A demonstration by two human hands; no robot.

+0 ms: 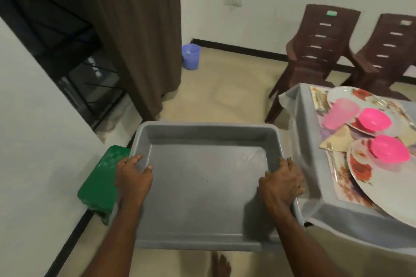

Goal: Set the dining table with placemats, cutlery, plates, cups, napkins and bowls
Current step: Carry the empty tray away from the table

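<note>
Beige floor, white walls. Left hand grips the left rim of a grey tray, thumb inside; right hand grips the right rim. Tray held clear of the table, just beside its left edge. Near that edge: floral plates, two pink bowls, pink cup. Green stool under the tray's left side. Brown chairs beyond. Chair labels unreadable.
</note>
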